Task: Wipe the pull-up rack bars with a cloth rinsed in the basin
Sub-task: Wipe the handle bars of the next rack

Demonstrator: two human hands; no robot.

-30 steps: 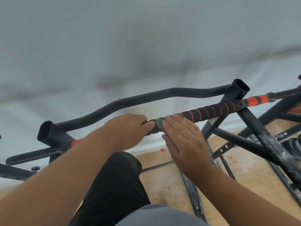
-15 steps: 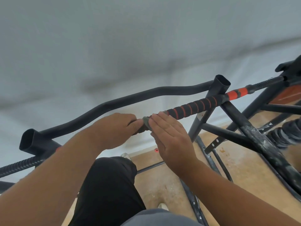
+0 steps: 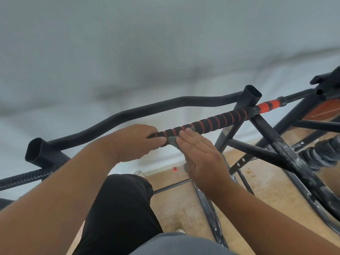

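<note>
While the left hand (image 3: 135, 142) grips the padded bar (image 3: 211, 122), right-hand fingers (image 3: 191, 139) — straight — press the cloth (image 3: 173, 141) there.

Ribbed foam grip bar (image 3: 211, 122), matt black metal frame (image 3: 272, 137), speckled wooden floor (image 3: 266, 181)

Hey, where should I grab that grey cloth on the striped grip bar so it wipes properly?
Probably best to wrap the cloth around the padded bar and close your right hand over it from above, fingers curling over the far side. The bar is round and nearly level, and only a small fold shows under your flat fingers now. The left hand already grips the bar beside it.
</note>
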